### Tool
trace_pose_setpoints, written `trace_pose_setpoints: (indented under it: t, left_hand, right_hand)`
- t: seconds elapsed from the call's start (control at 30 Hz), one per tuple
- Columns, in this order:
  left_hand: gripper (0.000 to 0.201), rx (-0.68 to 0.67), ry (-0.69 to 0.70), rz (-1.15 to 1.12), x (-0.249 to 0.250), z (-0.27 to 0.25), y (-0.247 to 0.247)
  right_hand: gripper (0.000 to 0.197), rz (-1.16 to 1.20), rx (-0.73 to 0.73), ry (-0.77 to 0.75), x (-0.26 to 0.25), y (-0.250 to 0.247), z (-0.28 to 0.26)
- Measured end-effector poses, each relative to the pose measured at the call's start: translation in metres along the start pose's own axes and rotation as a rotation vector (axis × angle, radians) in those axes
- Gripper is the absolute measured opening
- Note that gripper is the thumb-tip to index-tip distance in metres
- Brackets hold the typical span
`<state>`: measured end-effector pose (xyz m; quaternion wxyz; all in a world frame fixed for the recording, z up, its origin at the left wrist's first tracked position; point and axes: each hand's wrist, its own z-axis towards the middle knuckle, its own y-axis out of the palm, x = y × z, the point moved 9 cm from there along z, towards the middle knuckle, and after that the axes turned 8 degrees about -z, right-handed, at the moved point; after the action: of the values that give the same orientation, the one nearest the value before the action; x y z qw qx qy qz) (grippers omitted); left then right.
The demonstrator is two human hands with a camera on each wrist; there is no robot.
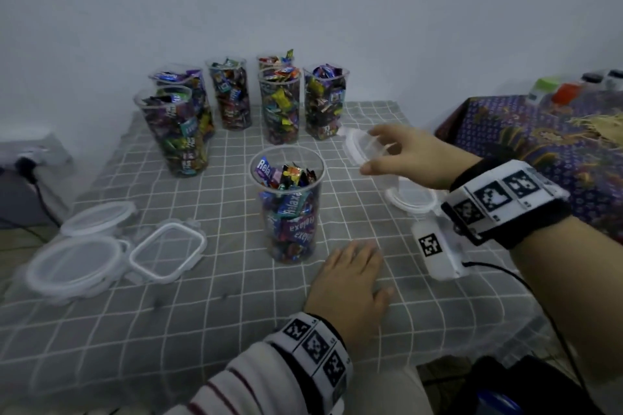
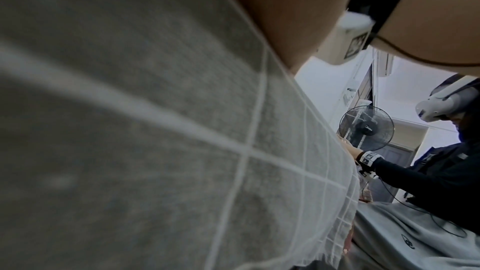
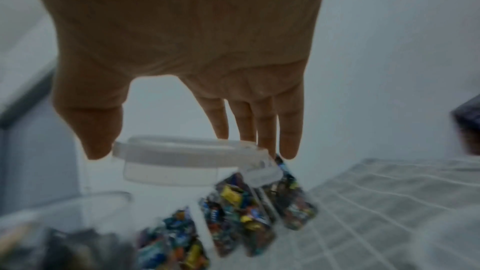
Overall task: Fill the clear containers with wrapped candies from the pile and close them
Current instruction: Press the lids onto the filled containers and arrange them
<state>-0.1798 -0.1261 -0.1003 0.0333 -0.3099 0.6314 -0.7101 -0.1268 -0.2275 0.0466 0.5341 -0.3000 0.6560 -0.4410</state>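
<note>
A tall clear container (image 1: 286,209) full of wrapped candies stands open in the middle of the checked grey cloth (image 1: 236,296). My right hand (image 1: 371,152) hovers up and to the right of it, pinching a clear round lid (image 1: 360,145) between thumb and fingers. The right wrist view shows that lid (image 3: 182,171) held under the fingertips (image 3: 288,141), above the back row of containers. My left hand (image 1: 367,266) lies flat on the cloth just right of the container's base, holding nothing. No loose candy pile is in view.
Several filled, lidless containers (image 1: 279,104) stand in a cluster at the back. Two round lids (image 1: 74,266) and a square lid (image 1: 168,251) lie at the left; another lid (image 1: 409,200) lies under my right wrist. A patterned table (image 1: 539,131) is at right. Another person (image 2: 441,171) works nearby.
</note>
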Motion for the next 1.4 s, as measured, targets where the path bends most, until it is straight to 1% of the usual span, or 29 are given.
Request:
trace_pose_setpoints:
  t: [0.07, 0.13, 0.23, 0.3, 0.37, 0.47, 0.57, 0.63, 0.67, 0.77, 0.83, 0.9, 0.93, 1.0, 1.03, 1.07, 1.1, 1.17, 1.23, 1.27, 1.33, 1.37, 1.4]
  left_hand:
    - [0.074, -0.002, -0.009, 0.011, -0.004, -0.005, -0.005]
    - [0.072, -0.007, -0.029, -0.012, -0.008, -0.013, -0.008]
    - [0.071, -0.017, -0.045, 0.005, -0.018, -0.024, -0.012]
    - [0.067, -0.06, -0.048, 0.019, -0.026, -0.033, -0.012]
    - [0.067, -0.095, -0.04, 0.031, -0.036, -0.043, -0.012]
    - [0.077, -0.119, -0.018, 0.048, -0.048, -0.061, -0.02]
    - [0.079, -0.153, -0.044, 0.051, -0.064, -0.081, -0.029]
    - [0.075, -0.164, -0.096, 0.058, -0.08, -0.093, -0.035]
    - [0.078, -0.166, -0.129, 0.064, -0.088, -0.097, -0.039]
    - [0.104, -0.159, -0.205, 0.084, -0.114, -0.105, -0.047]
    - [0.117, -0.136, -0.252, 0.058, -0.129, -0.106, -0.05]
    - [0.12, -0.113, -0.281, 0.033, -0.136, -0.103, -0.052]
    - [0.114, -0.106, -0.307, 0.012, -0.137, -0.101, -0.053]
    - [0.088, -0.095, -0.377, -0.074, -0.138, -0.095, -0.06]
    - [0.08, -0.067, -0.409, -0.145, -0.139, -0.092, -0.065]
    - [0.079, -0.031, -0.428, -0.234, -0.14, -0.089, -0.071]
    - [0.082, 0.002, -0.436, -0.327, -0.141, -0.085, -0.076]
    - [0.093, 0.082, -0.405, -0.499, -0.139, -0.074, -0.087]
    - [0.095, 0.178, -0.342, -0.639, -0.131, -0.066, -0.102]
    - [0.09, 0.23, -0.307, -0.702, -0.126, -0.062, -0.111]
    - [0.072, 0.308, -0.242, -0.806, -0.114, -0.056, -0.126]
    - [0.071, 0.342, -0.225, -0.846, -0.111, -0.053, -0.13]
    - [0.075, 0.373, -0.215, -0.888, -0.11, -0.049, -0.132]
  right_hand:
    - [0.073, 0.084, 0.008, -0.102, -0.032, -0.009, -0.005]
    - [0.076, 0.075, -0.017, -0.198, -0.064, -0.009, -0.009]
    - [0.081, -0.109, -0.074, -0.313, -0.099, 0.001, -0.011]
    - [0.083, -0.25, -0.096, -0.35, -0.113, 0.009, -0.01]
    - [0.084, -0.341, -0.115, -0.36, -0.121, 0.016, -0.008]
    - [0.085, -0.409, -0.142, -0.355, -0.127, 0.025, -0.005]
    - [0.084, -0.428, -0.146, -0.349, -0.129, 0.026, -0.002]
    - [0.084, -0.426, -0.153, -0.341, -0.129, 0.027, -0.002]
    - [0.084, -0.423, -0.158, -0.335, -0.129, 0.028, -0.001]
    - [0.081, -0.382, -0.167, -0.326, -0.129, 0.031, -0.002]
    - [0.079, -0.324, -0.154, -0.32, -0.128, 0.033, -0.005]
    - [0.075, -0.242, -0.126, -0.317, -0.128, 0.036, -0.008]
    - [0.073, -0.201, -0.105, -0.317, -0.128, 0.038, -0.009]
    - [0.069, -0.133, -0.046, -0.316, -0.127, 0.039, -0.011]
    - [0.068, -0.106, -0.013, -0.314, -0.126, 0.038, -0.011]
    - [0.066, -0.085, 0.015, -0.311, -0.125, 0.037, -0.011]
    - [0.065, -0.073, 0.038, -0.307, -0.124, 0.036, -0.01]
    - [0.064, -0.075, 0.059, -0.31, -0.124, 0.036, -0.008]
    - [0.063, -0.076, 0.057, -0.318, -0.125, 0.038, -0.007]
    - [0.063, -0.072, 0.058, -0.323, -0.125, 0.039, -0.007]
    - [0.062, -0.055, 0.069, -0.326, -0.124, 0.041, -0.006]
    - [0.063, -0.041, 0.075, -0.327, -0.123, 0.042, -0.006]
    - [0.065, -0.028, 0.079, -0.331, -0.122, 0.043, -0.006]
